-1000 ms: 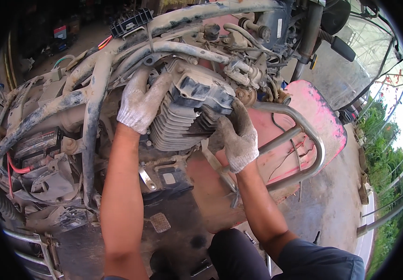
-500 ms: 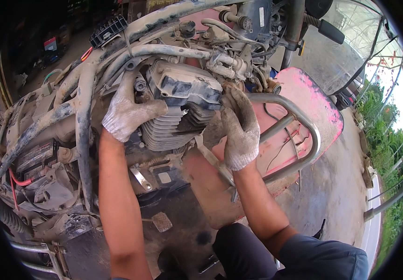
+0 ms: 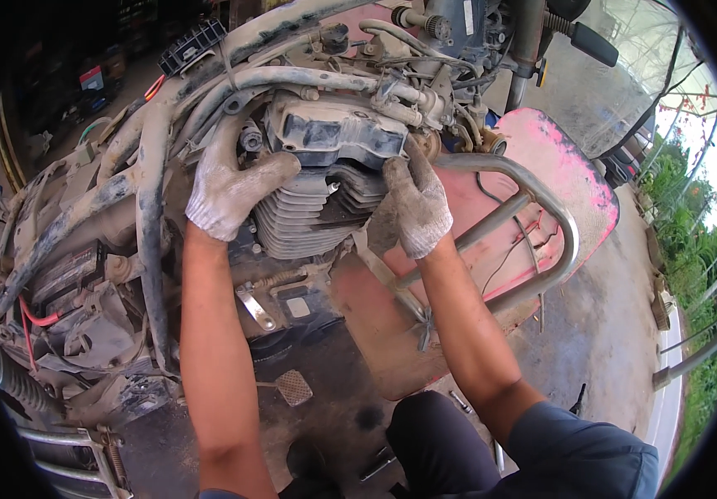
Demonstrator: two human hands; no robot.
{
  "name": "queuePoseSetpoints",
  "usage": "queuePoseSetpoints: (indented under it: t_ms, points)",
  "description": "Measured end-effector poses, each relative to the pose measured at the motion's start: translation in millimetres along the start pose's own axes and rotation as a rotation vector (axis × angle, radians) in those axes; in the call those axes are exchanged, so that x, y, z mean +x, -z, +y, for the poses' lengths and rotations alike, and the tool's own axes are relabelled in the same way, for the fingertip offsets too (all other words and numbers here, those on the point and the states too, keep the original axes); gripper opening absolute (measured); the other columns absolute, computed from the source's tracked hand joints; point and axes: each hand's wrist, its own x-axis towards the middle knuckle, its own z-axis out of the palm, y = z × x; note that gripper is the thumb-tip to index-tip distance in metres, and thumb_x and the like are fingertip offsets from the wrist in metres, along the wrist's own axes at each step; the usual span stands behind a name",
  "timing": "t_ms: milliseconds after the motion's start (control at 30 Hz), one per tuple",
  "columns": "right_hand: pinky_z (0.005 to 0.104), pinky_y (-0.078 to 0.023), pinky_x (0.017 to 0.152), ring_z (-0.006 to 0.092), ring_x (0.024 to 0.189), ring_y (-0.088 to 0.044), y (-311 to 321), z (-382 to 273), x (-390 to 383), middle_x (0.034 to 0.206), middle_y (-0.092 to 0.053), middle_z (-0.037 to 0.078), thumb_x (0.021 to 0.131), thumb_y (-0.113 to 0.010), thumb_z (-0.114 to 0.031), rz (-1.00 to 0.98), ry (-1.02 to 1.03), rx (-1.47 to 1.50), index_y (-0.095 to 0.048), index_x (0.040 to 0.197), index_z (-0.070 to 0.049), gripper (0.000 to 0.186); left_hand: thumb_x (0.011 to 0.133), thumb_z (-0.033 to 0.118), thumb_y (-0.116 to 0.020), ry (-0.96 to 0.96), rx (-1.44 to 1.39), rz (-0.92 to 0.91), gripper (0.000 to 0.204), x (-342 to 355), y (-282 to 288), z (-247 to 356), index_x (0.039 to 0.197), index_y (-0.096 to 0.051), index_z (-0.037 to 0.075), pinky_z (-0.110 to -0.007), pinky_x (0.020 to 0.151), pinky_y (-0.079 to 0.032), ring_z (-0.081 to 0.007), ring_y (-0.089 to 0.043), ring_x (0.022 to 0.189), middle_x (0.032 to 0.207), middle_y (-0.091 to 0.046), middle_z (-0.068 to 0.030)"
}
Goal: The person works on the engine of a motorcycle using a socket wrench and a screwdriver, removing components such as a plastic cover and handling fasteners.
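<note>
A dusty cylinder head cover (image 3: 325,125) sits at the top of the finned engine cylinder (image 3: 292,223), between my two hands. My left hand (image 3: 229,187), in a dirty white knit glove, grips the cover's left end, thumb along its lower edge and fingers reaching up behind it. At the right end, my right hand (image 3: 418,200), gloved alike, holds the cover between thumb and fingers; the fingertips are partly hidden. Dark openings show below the cover's front edge, above the fins. A spark plug (image 3: 332,189) sticks out of the cylinder's front.
Bent frame tubes (image 3: 150,241) run along the left and over the engine. A metal guard bar (image 3: 570,233) loops in front of a pink panel (image 3: 541,158) at right. A battery (image 3: 67,279) with red cable lies lower left; a foot pedal (image 3: 293,387) is below.
The cover has tipped, its front face turning more toward me and its right end rising. My right hand has moved up and left onto that end. The left hand has stayed almost in place.
</note>
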Motion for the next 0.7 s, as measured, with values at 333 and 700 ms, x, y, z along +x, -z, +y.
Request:
queuePoseSetpoints:
  t_ms: [333, 700]
  points:
    - [0.0321, -0.035, 0.116, 0.0203, 0.135, -0.046, -33.8, -21.7, -26.9, 0.149, -0.049, 0.015, 0.102, -0.054, -0.001, 0.048, 0.050, 0.185, -0.031, 0.157, 0.006, 0.060, 0.091, 0.021, -0.077, -0.009, -0.070, 0.066, 0.057, 1.6, 2.0, -20.1, 0.138, -0.059, -0.005, -0.035, 0.105, -0.047, -0.0234, -0.062, 0.120, 0.132, -0.065, -0.0192]
    - [0.0317, -0.039, 0.113, 0.0210, 0.134, -0.047, -20.9, 8.1, -21.6, 0.148, -0.049, 0.018, 0.103, -0.060, -0.011, 0.077, 0.227, -0.220, -0.031, 0.155, 0.010, 0.063, 0.082, 0.038, -0.085, -0.199, 0.236, 0.106, 0.064, 0.4, 2.4, -25.4, 0.133, -0.066, 0.004, -0.042, 0.104, -0.049, -0.0313, -0.063, 0.121, 0.128, -0.067, -0.0196]
